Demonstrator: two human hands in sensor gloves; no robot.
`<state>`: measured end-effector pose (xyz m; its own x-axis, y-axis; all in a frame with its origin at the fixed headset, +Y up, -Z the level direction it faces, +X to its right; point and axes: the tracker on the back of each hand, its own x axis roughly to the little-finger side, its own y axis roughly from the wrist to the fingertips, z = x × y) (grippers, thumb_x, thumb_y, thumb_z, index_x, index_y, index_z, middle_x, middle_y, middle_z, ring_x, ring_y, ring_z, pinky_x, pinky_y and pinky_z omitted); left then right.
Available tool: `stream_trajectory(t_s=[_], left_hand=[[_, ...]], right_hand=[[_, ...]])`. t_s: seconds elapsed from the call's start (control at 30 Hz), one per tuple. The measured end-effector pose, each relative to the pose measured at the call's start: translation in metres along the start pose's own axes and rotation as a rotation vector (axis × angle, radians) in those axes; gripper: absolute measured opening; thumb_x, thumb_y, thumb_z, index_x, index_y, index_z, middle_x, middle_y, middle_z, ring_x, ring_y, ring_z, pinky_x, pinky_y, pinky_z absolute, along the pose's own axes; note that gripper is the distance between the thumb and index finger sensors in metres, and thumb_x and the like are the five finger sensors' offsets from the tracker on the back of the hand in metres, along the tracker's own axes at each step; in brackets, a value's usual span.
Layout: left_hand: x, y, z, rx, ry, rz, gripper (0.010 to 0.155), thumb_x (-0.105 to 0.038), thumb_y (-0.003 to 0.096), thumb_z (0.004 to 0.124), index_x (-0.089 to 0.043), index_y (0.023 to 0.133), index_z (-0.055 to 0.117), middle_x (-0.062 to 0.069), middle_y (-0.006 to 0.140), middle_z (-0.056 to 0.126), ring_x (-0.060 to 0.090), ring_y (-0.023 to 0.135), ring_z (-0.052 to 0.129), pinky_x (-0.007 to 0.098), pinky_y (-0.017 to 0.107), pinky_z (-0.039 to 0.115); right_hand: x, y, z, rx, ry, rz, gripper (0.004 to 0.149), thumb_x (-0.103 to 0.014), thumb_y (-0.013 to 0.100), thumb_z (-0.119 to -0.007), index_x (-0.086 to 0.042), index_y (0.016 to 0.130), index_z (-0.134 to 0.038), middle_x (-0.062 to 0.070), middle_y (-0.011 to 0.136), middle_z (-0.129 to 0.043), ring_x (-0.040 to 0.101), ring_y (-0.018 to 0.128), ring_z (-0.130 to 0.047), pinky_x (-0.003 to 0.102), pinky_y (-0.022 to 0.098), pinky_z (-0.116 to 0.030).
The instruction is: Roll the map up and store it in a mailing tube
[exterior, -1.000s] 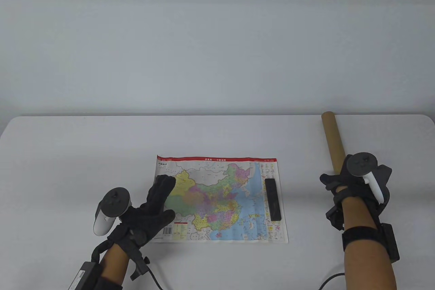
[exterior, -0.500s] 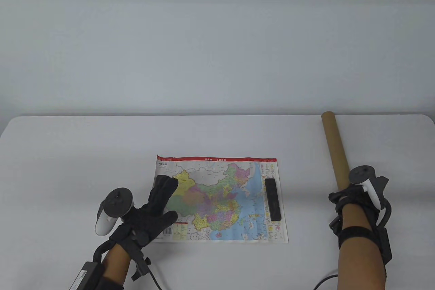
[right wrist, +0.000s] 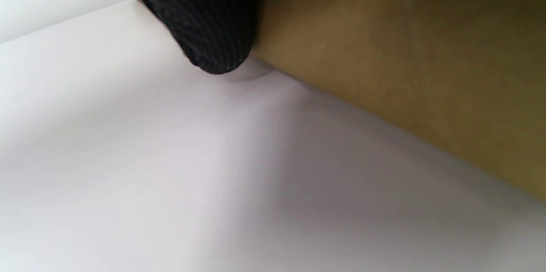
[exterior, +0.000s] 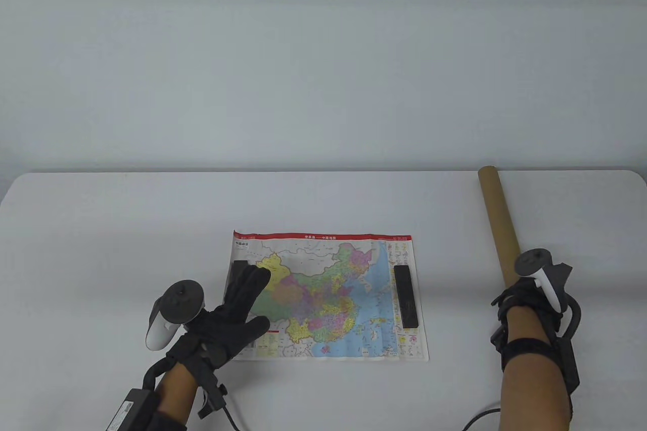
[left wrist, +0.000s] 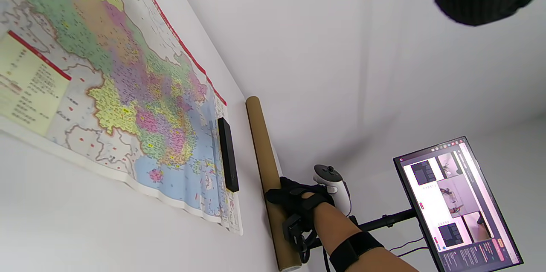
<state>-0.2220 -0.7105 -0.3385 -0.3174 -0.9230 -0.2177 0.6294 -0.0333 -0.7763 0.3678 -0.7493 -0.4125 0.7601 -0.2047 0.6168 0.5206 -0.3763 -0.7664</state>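
The colourful map [exterior: 328, 294] lies flat at the table's middle; it also shows in the left wrist view [left wrist: 140, 93]. A black bar [exterior: 406, 295] lies on its right side, and a second black bar [exterior: 236, 268] at its left edge is partly hidden by my fingers. My left hand [exterior: 255, 299] is open with fingers spread over the map's left part. The brown mailing tube [exterior: 498, 224] lies on the table at the right. My right hand [exterior: 515, 295] grips its near end, with fingers wrapped over the tube [left wrist: 260, 144]. In the right wrist view a fingertip [right wrist: 204, 20] presses against the tube [right wrist: 405, 71].
The white table [exterior: 126, 229] has a rounded far edge against a plain wall. A monitor [left wrist: 456, 204] on an arm stands off the table's right side. A cable [exterior: 480, 416] runs near my right forearm.
My right hand slid back along the tube towards its near end and closed around it. My left hand shifted slightly right and nearer over the map's left part.
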Motion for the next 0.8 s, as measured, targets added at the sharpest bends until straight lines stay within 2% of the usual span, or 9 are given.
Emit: stream_trajectory(t_s=[0.1,0.23,0.37,0.5,0.6,0.7,0.8], left_hand=[[-0.001,0.000,-0.001,-0.007,0.001,0.003,0.092,-0.087,0.0398,0.066,-0.054,0.109,0.016,-0.007,0.119,-0.003,0.034,0.112,-0.006,0.067,0.076,0.010],[-0.006,0.002,-0.004,-0.034,-0.011,0.015,0.092,-0.087,0.0399,0.066,-0.054,0.109,0.016,-0.007,0.119,-0.003,0.034,0.112,-0.006,0.067,0.076,0.010],[-0.016,0.005,-0.009,-0.071,-0.024,0.022,0.091,-0.086,0.0404,0.067,-0.053,0.110,0.018,-0.006,0.119,0.000,0.034,0.113,-0.002,0.066,0.077,0.012],[-0.026,0.003,-0.019,-0.132,-0.045,0.021,0.087,-0.082,0.0420,0.069,-0.050,0.111,0.027,-0.004,0.121,0.011,0.035,0.115,0.007,0.065,0.079,0.018],[-0.026,0.000,-0.025,-0.189,-0.068,0.035,0.082,-0.077,0.0439,0.071,-0.047,0.111,0.035,-0.004,0.122,0.020,0.034,0.116,0.014,0.064,0.080,0.022],[-0.019,-0.003,-0.029,-0.302,-0.116,0.069,0.074,-0.070,0.0457,0.073,-0.042,0.109,0.048,-0.003,0.120,0.040,0.035,0.116,0.033,0.062,0.081,0.034],[-0.012,-0.005,-0.030,-0.282,-0.145,0.068,0.067,-0.063,0.0491,0.073,-0.040,0.108,0.053,-0.002,0.118,0.050,0.035,0.115,0.042,0.060,0.082,0.040]], right_hand=[[-0.002,-0.004,0.004,0.001,0.039,0.025,0.089,-0.024,0.053,-0.086,0.002,0.109,-0.023,0.031,0.104,-0.050,0.055,0.086,-0.071,0.063,0.059,-0.071],[-0.013,-0.018,0.023,0.048,0.116,0.125,0.091,-0.024,0.051,-0.087,0.003,0.109,-0.023,0.032,0.102,-0.050,0.056,0.084,-0.072,0.066,0.056,-0.072],[-0.033,-0.048,0.050,0.137,0.244,0.327,0.096,-0.024,0.048,-0.093,0.006,0.108,-0.024,0.032,0.099,-0.052,0.055,0.081,-0.075,0.067,0.052,-0.075],[-0.050,-0.084,0.063,0.205,0.306,0.526,0.099,-0.024,0.045,-0.099,0.007,0.107,-0.028,0.030,0.096,-0.054,0.053,0.078,-0.080,0.067,0.051,-0.076],[-0.057,-0.107,0.061,0.274,0.338,0.650,0.091,-0.024,0.043,-0.101,0.001,0.108,-0.042,0.026,0.095,-0.056,0.050,0.077,-0.081,0.066,0.053,-0.075],[-0.062,-0.128,0.053,0.369,0.366,0.775,0.082,-0.025,0.040,-0.104,-0.006,0.104,-0.056,0.021,0.094,-0.063,0.050,0.077,-0.084,0.066,0.054,-0.074],[-0.065,-0.145,0.041,0.428,0.331,0.874,0.078,-0.025,0.038,-0.105,-0.008,0.101,-0.063,0.019,0.094,-0.073,0.052,0.080,-0.084,0.066,0.056,-0.071]])
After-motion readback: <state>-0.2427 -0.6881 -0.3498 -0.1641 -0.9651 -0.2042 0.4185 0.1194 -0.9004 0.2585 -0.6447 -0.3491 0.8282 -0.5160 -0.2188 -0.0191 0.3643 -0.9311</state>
